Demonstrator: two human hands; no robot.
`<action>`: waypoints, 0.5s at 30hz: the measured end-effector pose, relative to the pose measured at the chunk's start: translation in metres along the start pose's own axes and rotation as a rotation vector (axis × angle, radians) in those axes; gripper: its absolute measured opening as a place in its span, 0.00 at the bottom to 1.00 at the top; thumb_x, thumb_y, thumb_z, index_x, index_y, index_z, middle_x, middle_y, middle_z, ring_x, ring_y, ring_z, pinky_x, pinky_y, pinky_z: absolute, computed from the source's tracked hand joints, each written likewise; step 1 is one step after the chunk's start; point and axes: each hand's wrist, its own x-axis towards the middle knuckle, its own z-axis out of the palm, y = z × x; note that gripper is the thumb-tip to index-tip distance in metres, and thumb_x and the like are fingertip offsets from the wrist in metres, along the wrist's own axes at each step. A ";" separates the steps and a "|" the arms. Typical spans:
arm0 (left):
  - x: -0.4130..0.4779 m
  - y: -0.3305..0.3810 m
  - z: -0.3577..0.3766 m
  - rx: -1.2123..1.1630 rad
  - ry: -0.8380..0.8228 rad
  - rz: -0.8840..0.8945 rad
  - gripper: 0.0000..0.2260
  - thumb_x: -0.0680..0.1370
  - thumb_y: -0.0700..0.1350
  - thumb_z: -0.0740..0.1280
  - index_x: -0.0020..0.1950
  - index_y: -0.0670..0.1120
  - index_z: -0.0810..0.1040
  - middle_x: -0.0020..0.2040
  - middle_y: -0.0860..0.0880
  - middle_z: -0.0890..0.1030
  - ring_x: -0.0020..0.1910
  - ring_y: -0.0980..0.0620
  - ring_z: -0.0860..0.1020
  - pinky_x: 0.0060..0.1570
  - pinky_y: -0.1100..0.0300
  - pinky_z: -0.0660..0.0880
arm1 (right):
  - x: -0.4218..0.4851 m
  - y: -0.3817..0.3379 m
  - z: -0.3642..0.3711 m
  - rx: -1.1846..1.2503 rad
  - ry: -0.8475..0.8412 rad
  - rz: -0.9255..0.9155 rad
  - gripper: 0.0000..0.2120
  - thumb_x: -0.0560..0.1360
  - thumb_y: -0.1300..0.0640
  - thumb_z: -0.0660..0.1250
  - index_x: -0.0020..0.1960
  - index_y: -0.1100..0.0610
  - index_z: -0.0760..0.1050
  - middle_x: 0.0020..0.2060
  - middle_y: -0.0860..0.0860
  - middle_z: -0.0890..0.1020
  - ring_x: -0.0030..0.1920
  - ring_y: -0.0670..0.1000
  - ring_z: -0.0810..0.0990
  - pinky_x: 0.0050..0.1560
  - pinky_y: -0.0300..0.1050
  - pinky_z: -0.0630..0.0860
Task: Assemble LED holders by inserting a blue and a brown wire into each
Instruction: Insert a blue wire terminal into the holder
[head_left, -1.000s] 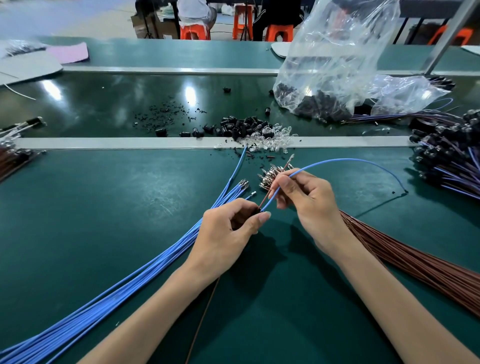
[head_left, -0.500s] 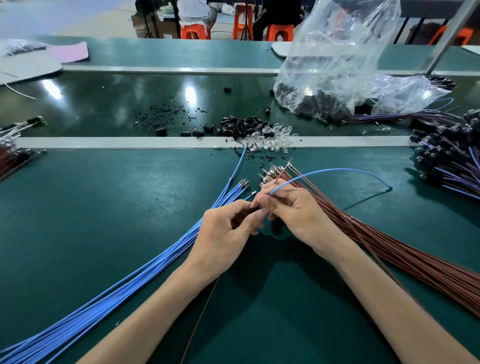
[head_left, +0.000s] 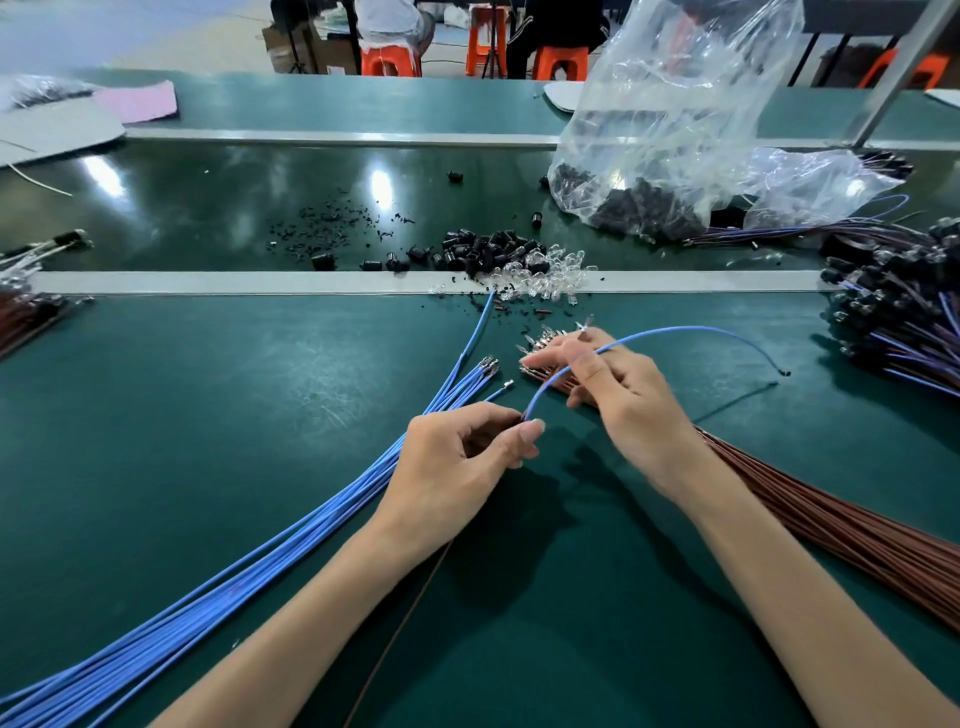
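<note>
Both bare forearms rise from the bottom edge toward centre frame. The left hand (head_left: 457, 457) curls, thumb and forefinger pinching the end of a blue wire (head_left: 675, 329); the right hand (head_left: 623, 400), just upper right, pinches it too, forefinger outstretched.

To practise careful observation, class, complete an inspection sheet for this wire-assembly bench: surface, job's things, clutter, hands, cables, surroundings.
Surface: dark green bench mat, pale divider strip.
Job's things: pile of small black plastic holders, heap of clear LEDs, loose blue wire.
Clutter: scattered black crumbs, crumpled clear plastic bag.
Hands: left hand and right hand both pinch the loose blue wire.
Cables: blue wire bundle left, brown wire bundle right, tangle of wired black holders far right.
Surroundings: orange plastic stools beyond the bench.
</note>
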 end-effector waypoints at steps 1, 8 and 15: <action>0.000 0.000 0.000 0.004 -0.003 0.006 0.09 0.70 0.54 0.68 0.41 0.50 0.81 0.35 0.50 0.84 0.34 0.54 0.80 0.42 0.62 0.78 | 0.001 0.000 -0.004 -0.026 0.020 -0.019 0.16 0.82 0.57 0.57 0.44 0.48 0.82 0.51 0.52 0.77 0.46 0.38 0.75 0.42 0.33 0.72; 0.000 -0.001 -0.001 0.041 -0.016 0.014 0.11 0.69 0.55 0.69 0.42 0.49 0.82 0.35 0.50 0.83 0.37 0.45 0.81 0.44 0.50 0.78 | -0.002 0.005 0.000 -0.069 -0.200 0.016 0.16 0.80 0.54 0.59 0.38 0.47 0.80 0.51 0.46 0.78 0.52 0.42 0.77 0.47 0.38 0.76; 0.002 -0.004 -0.001 0.034 0.134 0.000 0.04 0.73 0.51 0.71 0.39 0.52 0.82 0.33 0.54 0.83 0.31 0.56 0.79 0.37 0.68 0.75 | -0.001 0.003 0.001 0.112 -0.010 0.075 0.10 0.71 0.45 0.64 0.46 0.47 0.81 0.44 0.43 0.83 0.37 0.41 0.80 0.36 0.31 0.71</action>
